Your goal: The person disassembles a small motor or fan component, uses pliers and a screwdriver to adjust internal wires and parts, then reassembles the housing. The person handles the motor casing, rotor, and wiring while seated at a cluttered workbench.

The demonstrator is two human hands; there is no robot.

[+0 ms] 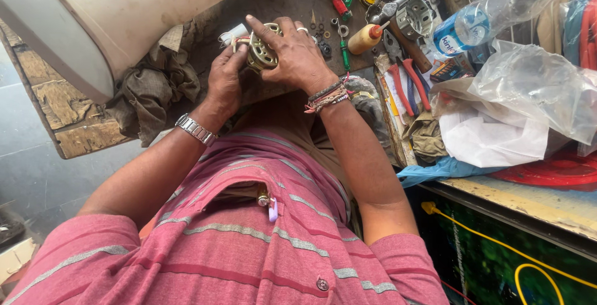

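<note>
Both my hands hold a small round metal motor (262,50) with a slotted casing, over the dark workbench (273,0). My left hand (225,81) grips its left side, with a metal watch on that wrist. My right hand (292,53) lies over the top and right side, fingers spread across the casing, a ring on one finger and several bracelets at the wrist. Thin wires (233,36) lead from the motor toward a white plug piece at its left.
A large white plastic housing (118,13) fills the upper left, with a dirty rag (152,87) under it. Screwdrivers, red-handled pliers (404,78), a small glue bottle (365,37), washers, a plastic water bottle (485,19) and crumpled plastic bags (528,100) crowd the right. Yellow cable (497,243) hangs below.
</note>
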